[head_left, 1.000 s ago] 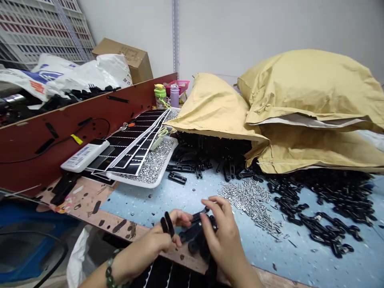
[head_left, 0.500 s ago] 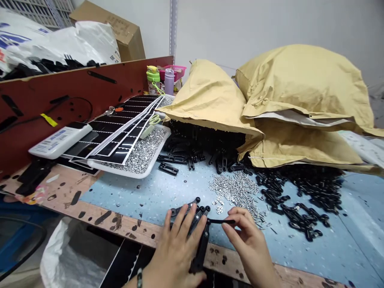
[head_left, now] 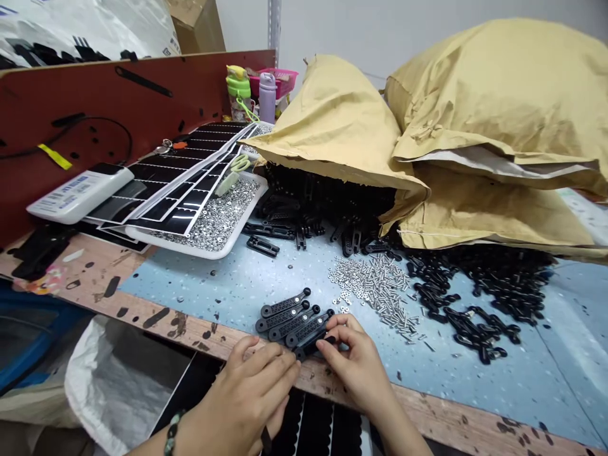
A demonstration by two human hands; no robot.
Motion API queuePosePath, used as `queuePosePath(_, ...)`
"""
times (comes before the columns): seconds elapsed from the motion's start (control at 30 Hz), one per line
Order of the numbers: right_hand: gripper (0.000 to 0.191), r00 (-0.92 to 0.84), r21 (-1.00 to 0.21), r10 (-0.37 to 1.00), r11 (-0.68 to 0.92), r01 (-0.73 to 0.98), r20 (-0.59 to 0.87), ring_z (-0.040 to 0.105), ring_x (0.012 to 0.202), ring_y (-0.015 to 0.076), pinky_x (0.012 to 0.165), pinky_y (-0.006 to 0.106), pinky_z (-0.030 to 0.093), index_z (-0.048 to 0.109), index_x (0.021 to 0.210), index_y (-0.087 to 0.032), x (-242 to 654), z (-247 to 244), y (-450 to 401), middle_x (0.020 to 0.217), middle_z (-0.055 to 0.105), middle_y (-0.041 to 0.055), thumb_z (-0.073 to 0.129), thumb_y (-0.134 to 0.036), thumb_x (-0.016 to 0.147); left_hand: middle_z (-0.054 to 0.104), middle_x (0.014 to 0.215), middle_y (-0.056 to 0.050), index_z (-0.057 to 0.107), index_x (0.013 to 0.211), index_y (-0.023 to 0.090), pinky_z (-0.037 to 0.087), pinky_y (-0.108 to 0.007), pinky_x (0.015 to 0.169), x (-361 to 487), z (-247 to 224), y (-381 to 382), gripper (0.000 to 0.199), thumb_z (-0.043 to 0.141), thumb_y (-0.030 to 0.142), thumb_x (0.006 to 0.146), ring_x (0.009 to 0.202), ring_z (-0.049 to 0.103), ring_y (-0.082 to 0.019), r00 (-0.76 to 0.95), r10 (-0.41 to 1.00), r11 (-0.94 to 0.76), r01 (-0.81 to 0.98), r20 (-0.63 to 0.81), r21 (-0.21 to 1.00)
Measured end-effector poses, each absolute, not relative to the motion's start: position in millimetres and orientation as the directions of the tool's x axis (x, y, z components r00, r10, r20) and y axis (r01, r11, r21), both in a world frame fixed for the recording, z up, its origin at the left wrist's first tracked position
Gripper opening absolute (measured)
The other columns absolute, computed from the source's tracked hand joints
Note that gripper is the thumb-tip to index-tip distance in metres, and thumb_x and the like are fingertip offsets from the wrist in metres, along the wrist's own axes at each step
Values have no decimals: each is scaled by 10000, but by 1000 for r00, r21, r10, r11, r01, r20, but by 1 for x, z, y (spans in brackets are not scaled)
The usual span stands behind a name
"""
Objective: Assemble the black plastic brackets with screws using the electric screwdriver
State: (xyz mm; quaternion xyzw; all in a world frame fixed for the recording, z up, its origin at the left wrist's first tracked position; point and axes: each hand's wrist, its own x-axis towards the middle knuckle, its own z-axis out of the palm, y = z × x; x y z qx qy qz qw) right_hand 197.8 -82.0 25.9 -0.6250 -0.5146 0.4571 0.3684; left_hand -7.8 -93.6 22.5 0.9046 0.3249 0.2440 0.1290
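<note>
Several black plastic link arms (head_left: 295,320), with small metal screws in them, lie fanned side by side near the table's front edge. My right hand (head_left: 354,354) pinches the far end of the nearest black plastic link arm (head_left: 311,345). At that arm's near end is my left hand (head_left: 259,383), its fingers curled and a beaded bracelet on the wrist. A dark tip (head_left: 266,440) shows below my left palm; what it belongs to is hidden. Beyond my hands lie a heap of loose screws (head_left: 392,294) and small nuts (head_left: 349,278).
Paper sacks (head_left: 332,120) stand at the back, one spilling black parts (head_left: 304,215). Small black links (head_left: 484,329) are piled at right. A white tray (head_left: 223,250) of metal nuts, partly under black sheets (head_left: 166,196), sits left. A red board (head_left: 190,88) borders the table.
My left hand has lifted off the link arms and drawn back toward the table edge, its fingers curling. My right hand has moved left, and the nearest arm now lies beside the others.
</note>
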Motion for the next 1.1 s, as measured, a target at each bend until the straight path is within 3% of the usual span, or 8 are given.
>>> queuePosePath(0.4,126,-69,-847,993,-48,530,-99,546,695,157,594,284,459,535,680,-188,201,27,-77,895,529,39,550,-185,805,643,1162,-6,465,1335,209,206,-405,1017,0,35,-90,478,503,175,860,1060,530,-214,689,668,-742,582,282,334)
queuePosePath(0.53,230,-87,-633,991,0,774,-106,496,561,123,531,279,418,438,659,-206,203,29,-75,835,506,9,594,-195,827,630,1156,-24,478,1318,191,186,-419,1027,3,30,-90,474,505,169,845,1061,514,-224,688,678,-730,589,260,347)
queuePosePath(0.67,390,-28,-383,999,10,924,-39,460,503,141,421,284,368,425,632,-217,210,35,-80,764,464,13,707,-445,773,623,1104,-32,517,1257,201,237,-429,1004,3,40,-86,469,515,153,791,1026,514,-235,685,687,-712,571,241,409)
queuePosePath(0.73,283,-74,-446,991,117,887,112,516,580,173,448,301,429,509,781,-201,210,41,-88,865,494,55,670,-432,806,602,1090,-41,558,1168,205,303,-430,974,3,49,-83,438,534,148,734,1012,509,-243,673,715,-664,568,189,486)
queuePosePath(0.83,244,-324,-531,872,482,697,367,571,725,196,574,319,516,529,1097,-221,197,53,-102,1043,514,91,589,-273,867,572,1071,-60,571,1029,193,387,-416,944,5,60,-78,377,552,134,657,1001,499,-246,667,739,-578,557,93,596)
queuePosePath(0.93,240,-488,-459,725,687,563,486,542,647,178,503,297,475,577,1054,-251,181,60,-111,915,568,50,559,-120,854,559,1039,-62,542,982,195,444,-389,905,7,65,-77,367,583,159,619,985,502,-241,660,751,-509,541,37,670)
queuePosePath(1.0,155,-408,-554,778,628,547,478,524,624,175,480,292,447,593,925,-242,178,61,-110,828,550,34,528,-115,866,539,1110,-80,516,1034,195,461,-373,872,4,64,-78,438,602,169,605,1036,488,-255,595,801,-475,562,68,677)
queuePosePath(1.1,123,-123,-821,961,274,501,246,540,737,189,560,295,481,574,786,-227,190,60,-97,893,507,48,514,-228,893,512,1235,-92,497,1153,193,403,-404,916,-7,54,-84,516,613,194,650,1127,446,-287,489,839,-530,628,241,570)
